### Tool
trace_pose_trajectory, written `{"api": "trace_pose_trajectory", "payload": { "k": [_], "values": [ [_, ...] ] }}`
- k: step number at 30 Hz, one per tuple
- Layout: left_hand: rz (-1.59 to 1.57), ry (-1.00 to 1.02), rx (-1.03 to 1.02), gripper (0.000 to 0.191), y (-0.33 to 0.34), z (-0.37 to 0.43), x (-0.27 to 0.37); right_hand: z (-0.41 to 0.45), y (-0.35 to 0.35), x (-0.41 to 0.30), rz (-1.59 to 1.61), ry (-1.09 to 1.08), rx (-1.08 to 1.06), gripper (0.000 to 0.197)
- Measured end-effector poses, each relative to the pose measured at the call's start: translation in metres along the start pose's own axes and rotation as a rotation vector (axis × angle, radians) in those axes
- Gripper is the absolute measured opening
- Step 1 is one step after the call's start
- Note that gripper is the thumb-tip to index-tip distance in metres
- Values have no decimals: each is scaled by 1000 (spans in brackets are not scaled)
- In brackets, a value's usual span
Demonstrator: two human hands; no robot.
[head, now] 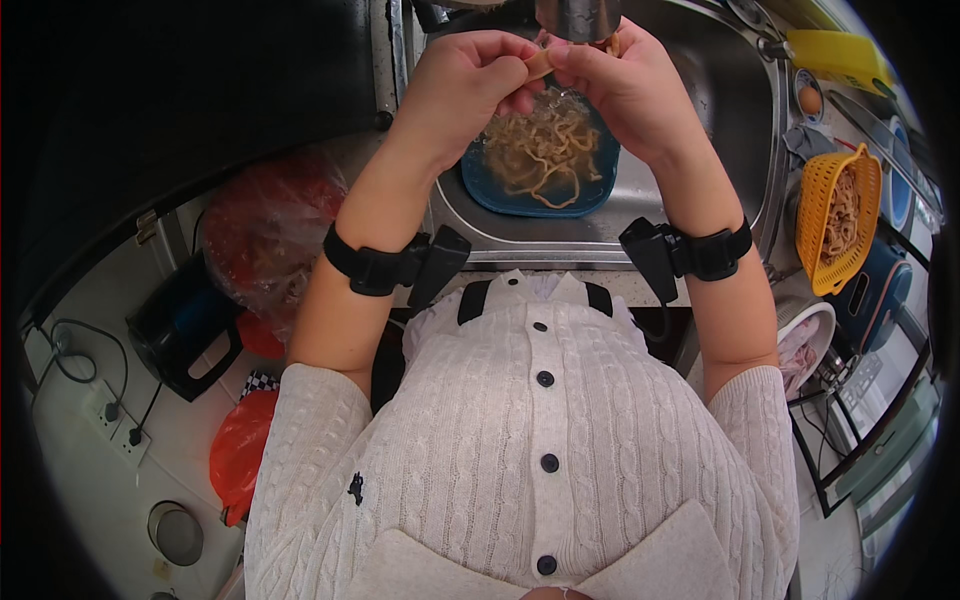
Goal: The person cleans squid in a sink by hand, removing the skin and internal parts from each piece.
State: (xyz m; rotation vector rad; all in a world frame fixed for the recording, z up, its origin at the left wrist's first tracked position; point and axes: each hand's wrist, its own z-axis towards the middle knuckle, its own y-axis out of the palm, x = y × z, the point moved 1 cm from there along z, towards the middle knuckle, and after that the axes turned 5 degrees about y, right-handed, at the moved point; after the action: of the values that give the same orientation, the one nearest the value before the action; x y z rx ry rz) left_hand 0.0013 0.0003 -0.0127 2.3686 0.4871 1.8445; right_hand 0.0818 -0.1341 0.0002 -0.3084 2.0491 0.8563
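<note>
Above a blue basin (480,191) in a steel sink, my left hand (495,75) and my right hand (600,71) meet near the faucet (579,19). Both hands pinch a pale tan food strip (539,66) between thumbs and fingers. A further bit of the same colour shows by my right fingers. Below them, long tan strips (551,142) lie tangled in cloudy water in the basin. What kind of food it is, I cannot tell. Part of my right fingers is hidden behind the faucet.
At right, a yellow plastic basket (816,225) holds similar strips, near a white colander (821,319) with pale pink food and a bowl with an egg (809,100). Left of the sink are a filled clear plastic bag (274,232), a black electric kettle (180,322) and a red bag (244,454).
</note>
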Motion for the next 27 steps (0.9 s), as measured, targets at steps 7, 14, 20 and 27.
{"api": "trace_pose_trajectory", "payload": {
  "k": [7,14,20,27],
  "values": [
    [72,-4,-42,14,3,0,5,1,-6,3,85,4,30,18],
    [116,44,-50,14,3,3,4,-3,-5,-7,3,-55,33,17],
    [172,97,-45,14,7,4,8,-4,-6,-13,41,-70,43,17],
    [364,136,27,13,9,11,5,-1,-17,-8,28,-136,1,17]
  ]
}}
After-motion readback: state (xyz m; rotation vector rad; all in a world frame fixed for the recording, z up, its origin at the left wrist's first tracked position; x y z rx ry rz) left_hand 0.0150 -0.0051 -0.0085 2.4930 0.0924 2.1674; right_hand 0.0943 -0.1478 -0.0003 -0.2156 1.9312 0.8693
